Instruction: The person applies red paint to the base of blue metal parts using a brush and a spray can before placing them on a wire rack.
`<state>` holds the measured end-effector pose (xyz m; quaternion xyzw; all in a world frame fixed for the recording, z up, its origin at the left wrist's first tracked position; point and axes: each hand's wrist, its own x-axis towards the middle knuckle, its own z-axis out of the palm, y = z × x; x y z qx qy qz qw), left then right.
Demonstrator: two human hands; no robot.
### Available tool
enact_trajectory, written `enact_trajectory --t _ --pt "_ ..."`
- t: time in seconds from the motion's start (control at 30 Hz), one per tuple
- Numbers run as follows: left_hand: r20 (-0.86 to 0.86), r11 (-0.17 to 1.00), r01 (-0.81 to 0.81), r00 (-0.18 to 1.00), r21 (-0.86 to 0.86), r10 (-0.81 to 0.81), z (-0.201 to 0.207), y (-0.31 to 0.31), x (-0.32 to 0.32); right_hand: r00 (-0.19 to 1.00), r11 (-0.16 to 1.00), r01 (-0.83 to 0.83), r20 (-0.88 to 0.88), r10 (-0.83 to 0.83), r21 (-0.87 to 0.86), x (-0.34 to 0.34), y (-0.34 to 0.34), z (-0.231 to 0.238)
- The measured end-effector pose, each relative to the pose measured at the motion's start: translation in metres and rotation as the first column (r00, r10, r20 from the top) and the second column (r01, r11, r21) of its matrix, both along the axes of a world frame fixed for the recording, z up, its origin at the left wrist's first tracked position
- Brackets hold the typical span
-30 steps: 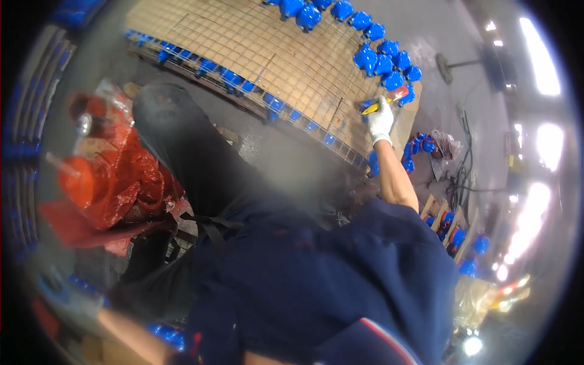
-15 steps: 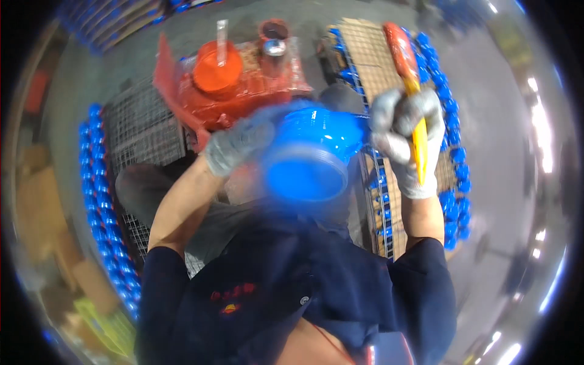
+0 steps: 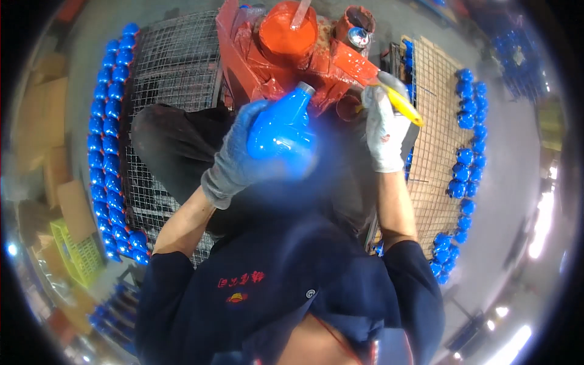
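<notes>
My left hand point(image 3: 232, 161), in a grey glove, is wrapped round a glossy blue painted casting point(image 3: 283, 131). The casting tilts with its narrow neck, ending in a bare grey rim, pointing up and away; its lower end is blurred. My right hand point(image 3: 384, 125), in a whitish glove with a red smear, grips a paintbrush point(image 3: 400, 104) by its yellow handle. Its red-coated head point(image 3: 354, 66) points up and left, apart from the casting, before the red-stained containers. An orange-red tub point(image 3: 277, 45) with a flat stick in it stands ahead.
A red-stained can point(image 3: 354, 21) stands right of the tub, with a silver-topped can point(image 3: 359, 38) by it. Wire mesh racks point(image 3: 173, 67) flank my legs, and rows of blue castings point(image 3: 104, 161) line their outer sides. A yellow-green crate point(image 3: 76, 252) lies at left.
The casting has turned from showing its wide round end to pointing its neck up and away. My right hand has shifted left, and the brush head has swung down toward the left.
</notes>
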<state>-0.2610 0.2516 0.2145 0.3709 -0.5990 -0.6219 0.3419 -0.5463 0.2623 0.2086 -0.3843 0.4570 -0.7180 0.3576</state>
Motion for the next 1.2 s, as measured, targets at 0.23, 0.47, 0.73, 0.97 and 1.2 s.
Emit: enact_trajectory --t 0.23,0.47,0.73,0.97,1.2 --pt "0.217 0.934 0.076 0.976 -0.350 0.003 0.008 -0.017 0.007 0.757 0.971 -0.139 -0.652 -0.023 -0.195 -0.021 -0.015 0.071" --pt "-0.492 0.952 0.170 0.870 0.253 -0.025 0.029 -0.106 0.019 0.705 0.994 0.020 -0.704 -0.088 -0.104 -0.090 -0.056 0.049" --pt "-0.824 0.787 0.426 0.539 0.446 0.175 0.024 -0.172 0.011 0.461 0.995 0.092 -0.884 -0.073 -0.034 -0.149 -0.038 0.017" --pt "-0.814 0.750 0.430 0.526 0.503 0.245 0.003 -0.182 0.012 0.366 0.939 0.287 -0.928 0.075 0.189 -0.177 0.072 -0.111" --pt "-0.815 0.725 0.533 0.575 0.436 0.068 0.003 -0.187 0.000 0.427 0.764 0.460 -0.868 0.255 0.451 -0.119 0.116 -0.210"
